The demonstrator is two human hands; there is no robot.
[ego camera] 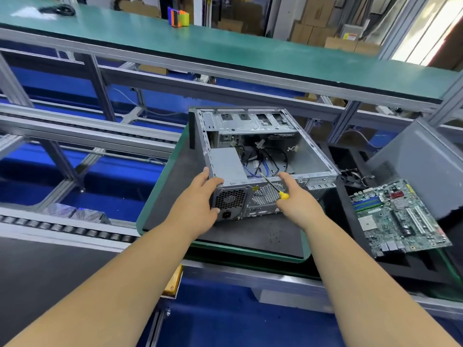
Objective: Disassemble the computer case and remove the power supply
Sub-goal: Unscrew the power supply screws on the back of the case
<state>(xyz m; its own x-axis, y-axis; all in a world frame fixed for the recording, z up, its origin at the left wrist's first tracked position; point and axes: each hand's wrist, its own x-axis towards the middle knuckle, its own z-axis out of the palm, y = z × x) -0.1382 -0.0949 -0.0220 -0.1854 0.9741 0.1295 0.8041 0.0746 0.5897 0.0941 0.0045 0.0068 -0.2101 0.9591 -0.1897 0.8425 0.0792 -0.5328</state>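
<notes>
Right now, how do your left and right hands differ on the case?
The left hand grips the computer case at its power supply corner and holds no tool. The right hand holds a yellow-handled screwdriver, its shaft pointing into the case. Both are at the case's rear panel.

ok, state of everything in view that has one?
computer case: side open, lying flat on mat
power supply: still inside case
motherboard: out, lying right of case
side panel: off, propped at right
left hand: gripping case's rear corner
right hand: holding screwdriver, on case
</notes>
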